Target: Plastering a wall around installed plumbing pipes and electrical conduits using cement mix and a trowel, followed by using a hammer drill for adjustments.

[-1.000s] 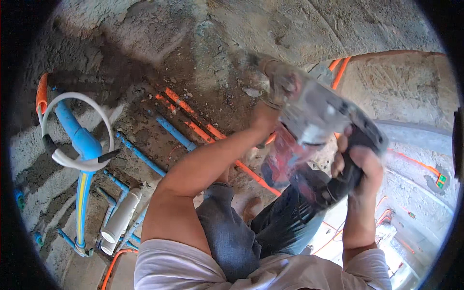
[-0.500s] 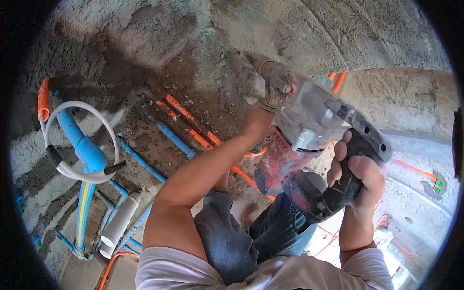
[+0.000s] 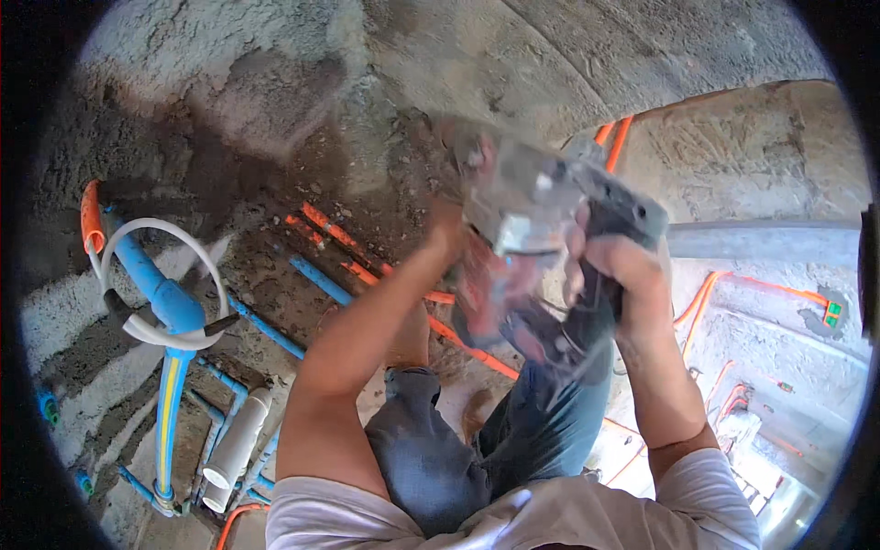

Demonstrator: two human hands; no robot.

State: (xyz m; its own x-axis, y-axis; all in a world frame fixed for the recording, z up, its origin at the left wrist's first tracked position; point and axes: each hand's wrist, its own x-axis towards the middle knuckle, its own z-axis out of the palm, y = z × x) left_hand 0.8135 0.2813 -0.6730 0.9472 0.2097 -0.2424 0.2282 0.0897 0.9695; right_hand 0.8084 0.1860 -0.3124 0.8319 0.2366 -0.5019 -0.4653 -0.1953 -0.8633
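A dusty grey and red demolition hammer [image 3: 527,206] is blurred by motion in front of me. My right hand [image 3: 623,261] is closed round its black rear handle [image 3: 605,302]. On the other side my left hand [image 3: 449,218] is at the hammer's front end, its fingers smeared and partly hidden, with the arm stretched out to it. The hammer's front tip is too blurred to make out. Below it are my bent knees in blue jeans [image 3: 422,435].
Orange conduits [image 3: 467,348] and blue pipes [image 3: 321,278] run along the rough floor. At the left stands a thick blue pipe [image 3: 174,307] with a white hose loop [image 3: 220,275] round it. White pipe pieces [image 3: 236,440] lie nearby. Rough concrete walls [image 3: 587,55] rise ahead.
The demolition hammer has swung left and toward me, with both hands moving along with it. My right hand stays on the rear handle. The view has shifted slightly.
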